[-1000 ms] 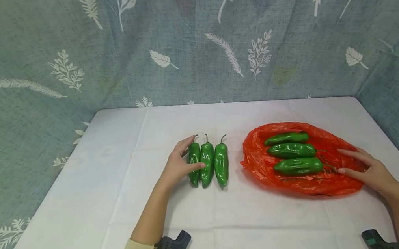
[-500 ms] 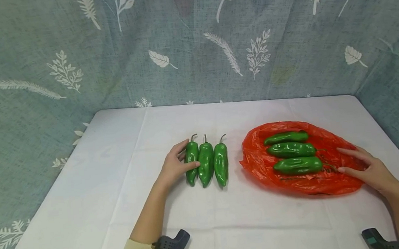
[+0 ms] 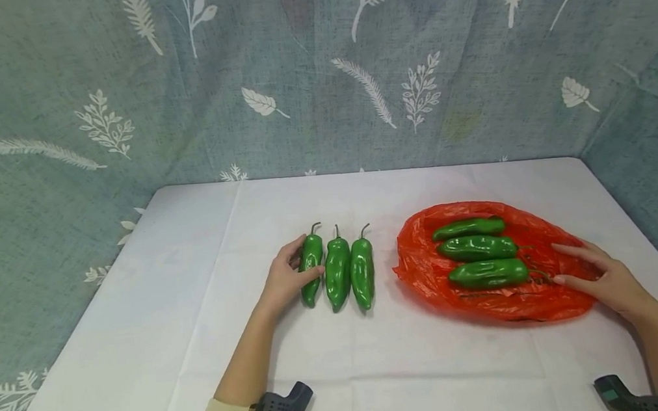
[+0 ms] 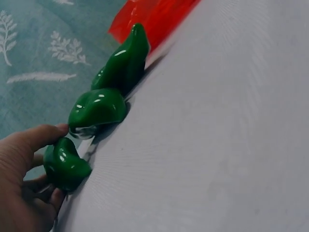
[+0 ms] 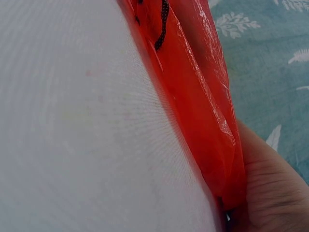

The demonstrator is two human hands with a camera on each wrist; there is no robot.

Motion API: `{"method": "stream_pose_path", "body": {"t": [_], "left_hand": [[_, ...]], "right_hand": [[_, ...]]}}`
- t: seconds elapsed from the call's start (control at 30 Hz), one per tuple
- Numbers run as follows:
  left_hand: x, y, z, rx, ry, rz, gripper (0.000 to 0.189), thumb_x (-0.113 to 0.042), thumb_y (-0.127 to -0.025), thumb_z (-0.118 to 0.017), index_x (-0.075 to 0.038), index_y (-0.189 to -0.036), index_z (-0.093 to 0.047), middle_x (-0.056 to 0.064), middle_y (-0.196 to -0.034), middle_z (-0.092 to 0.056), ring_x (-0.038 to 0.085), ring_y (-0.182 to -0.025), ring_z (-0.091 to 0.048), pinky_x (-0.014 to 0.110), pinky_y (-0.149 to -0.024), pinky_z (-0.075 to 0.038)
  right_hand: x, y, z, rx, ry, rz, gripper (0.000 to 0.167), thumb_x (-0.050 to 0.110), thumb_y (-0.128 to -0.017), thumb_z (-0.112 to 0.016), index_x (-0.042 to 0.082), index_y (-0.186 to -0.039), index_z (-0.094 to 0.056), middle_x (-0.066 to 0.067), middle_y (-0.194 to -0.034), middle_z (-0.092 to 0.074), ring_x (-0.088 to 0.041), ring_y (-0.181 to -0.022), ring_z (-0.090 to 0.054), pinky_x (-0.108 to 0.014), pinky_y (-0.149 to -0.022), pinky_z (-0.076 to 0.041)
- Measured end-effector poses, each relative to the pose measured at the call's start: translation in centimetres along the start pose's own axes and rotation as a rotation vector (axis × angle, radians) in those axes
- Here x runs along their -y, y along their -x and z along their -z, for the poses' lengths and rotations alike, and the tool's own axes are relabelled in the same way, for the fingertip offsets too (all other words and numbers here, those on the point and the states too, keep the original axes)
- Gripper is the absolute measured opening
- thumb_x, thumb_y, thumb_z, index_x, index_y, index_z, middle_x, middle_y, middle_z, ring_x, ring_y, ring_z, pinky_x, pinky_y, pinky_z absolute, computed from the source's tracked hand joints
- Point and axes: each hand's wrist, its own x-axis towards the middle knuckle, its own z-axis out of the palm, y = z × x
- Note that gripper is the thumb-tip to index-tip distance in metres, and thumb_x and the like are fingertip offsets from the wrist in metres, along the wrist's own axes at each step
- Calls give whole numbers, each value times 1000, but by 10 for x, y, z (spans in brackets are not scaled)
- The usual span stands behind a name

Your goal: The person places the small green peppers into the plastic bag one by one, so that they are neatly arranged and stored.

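In the head view my left hand (image 3: 286, 278) has its thumb and fingers around a green pepper (image 3: 311, 266), the leftmost of a row of three. That pepper tilts slightly and lies a little apart from the middle pepper (image 3: 337, 273). Beside it lies a third pepper (image 3: 362, 273). In the left wrist view the held pepper (image 4: 66, 165) sits between thumb and fingertips. My right hand (image 3: 617, 281) rests at the right end of a red plastic bag (image 3: 560, 296), its thumb and index finger extended over it. Several fingers of it are hidden.
Three more green peppers (image 3: 488, 274) lie across the red bag, stems pointing right. A white cloth (image 3: 438, 379) covers the table, and patterned grey-green fabric (image 3: 321, 121) hangs behind it and along the sides.
My left hand has shifted slightly left, bringing the leftmost pepper with it, so a gap has opened beside the middle pepper. The right hand and the bag stay nearly still.
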Motion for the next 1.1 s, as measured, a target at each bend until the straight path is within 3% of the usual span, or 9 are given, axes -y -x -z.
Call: {"method": "stream_pose_path", "body": {"t": [0.23,0.63,0.93,1.1], "left_hand": [[6,-1,-7,-91,-125,-45,75,-20,-79,-71,-15,-145,-38,12,-143,-43,31,-127,-43,50,-106,-34],[9,1,-7,-203,-85,-109,67,-17,-81,-71,-20,-142,-43,9,-140,-48,29,-127,-45,48,-104,-38],[10,4,-5,-198,-40,-105,65,-20,-81,-73,-23,-141,-46,6,-141,-49,27,-128,-44,48,-105,-36],[8,4,-6,-158,-14,-120,66,-25,-81,-74,-27,-141,-46,4,-143,-46,26,-132,-41,45,-109,-33]], "right_hand": [[0,-1,1,0,13,1,67,26,-89,-65,14,-147,-34,-30,-154,-3,-55,-136,-3,-77,-89,-25],[-3,-1,1,0,4,-8,68,28,-89,-66,18,-148,-34,-28,-154,-2,-54,-136,-1,-77,-89,-24],[-4,0,-1,3,4,-11,68,27,-89,-66,17,-148,-34,-29,-154,-3,-54,-136,-1,-77,-89,-25],[-4,0,1,1,39,1,68,29,-89,-65,15,-147,-34,-30,-154,-4,-56,-135,-4,-77,-87,-27]]}}
